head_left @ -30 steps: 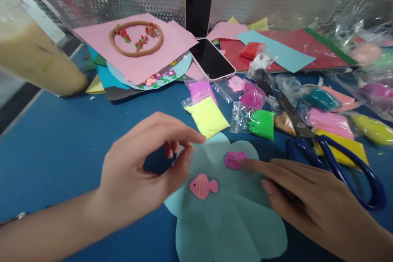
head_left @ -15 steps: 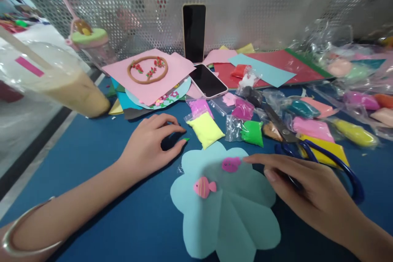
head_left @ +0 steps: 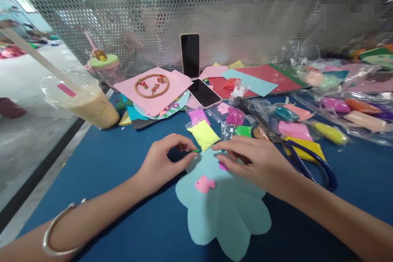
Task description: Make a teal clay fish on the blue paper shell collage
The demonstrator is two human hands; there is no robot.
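Observation:
My left hand (head_left: 167, 157) pinches a small green piece of clay (head_left: 195, 151) between thumb and forefinger, at the top left of a scalloped light-blue paper (head_left: 229, 213). Above that paper's upper edge is my right hand (head_left: 254, 157), its forefinger and thumb a little apart with nothing visible between them. A purple clay fish (head_left: 222, 166) lies under the right hand, mostly covered by it. To its lower left, a pink clay fish (head_left: 204, 184) sits uncovered on the paper. Just beyond both hands lies a packet of pale yellow clay (head_left: 204, 134).
Scissors (head_left: 273, 135) with blue handles lie beside my right hand, among several bagged clays. A drink cup (head_left: 92, 108) leans at the left. One phone (head_left: 190, 55) stands upright at the back; another phone (head_left: 204, 93) lies flat near pink paper (head_left: 132, 86).
My right hand has moved left, from beside the purple fish to over it, near my left hand. The green piece now sits between left thumb and forefinger. The view has shifted.

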